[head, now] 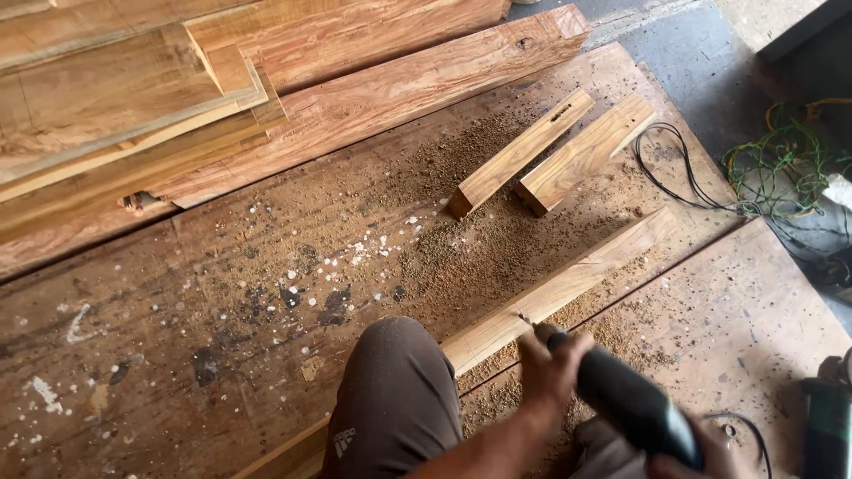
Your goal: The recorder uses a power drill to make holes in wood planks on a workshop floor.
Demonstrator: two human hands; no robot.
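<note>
A long, light wooden bar (593,269) lies diagonally on a worn wooden board floor (222,302). I hold a black power drill (632,404) with both hands. My left hand (548,368) grips its front end, close behind the bit (525,321), whose tip touches the top face of the bar. My right hand (697,454) holds the rear of the drill at the bottom edge and is only partly in view. My knee in brown trousers (395,390) rests against the near side of the bar.
Two short wooden blocks (519,153) (586,153) lie side by side beyond the bar, amid sawdust (461,239). Planks and beams (133,106) are stacked at the upper left. A black cable (674,173), tangled green cord (781,164) and a green tool (827,426) lie to the right.
</note>
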